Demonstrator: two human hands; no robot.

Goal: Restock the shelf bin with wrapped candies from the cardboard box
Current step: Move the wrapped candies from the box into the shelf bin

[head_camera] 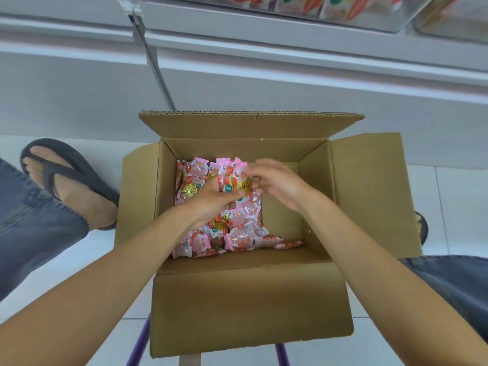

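Note:
An open cardboard box (314, 196) stands below me with all flaps folded out. Pink and red wrapped candies (237, 231) fill its left half; the right half shows bare cardboard floor. My left hand (211, 202) is inside the box, closed on a bunch of candies (232, 178) lifted above the pile. My right hand (277, 183) hovers beside that bunch with fingers spread, touching its right side. The clear shelf bin (390, 22) holding the same candies sits at the top of the view.
White shelf fronts (237, 62) rise behind the box. My left foot in a dark sandal (66, 178) is to the left of the box on the white tiled floor. Purple stool legs (140, 342) show under the box.

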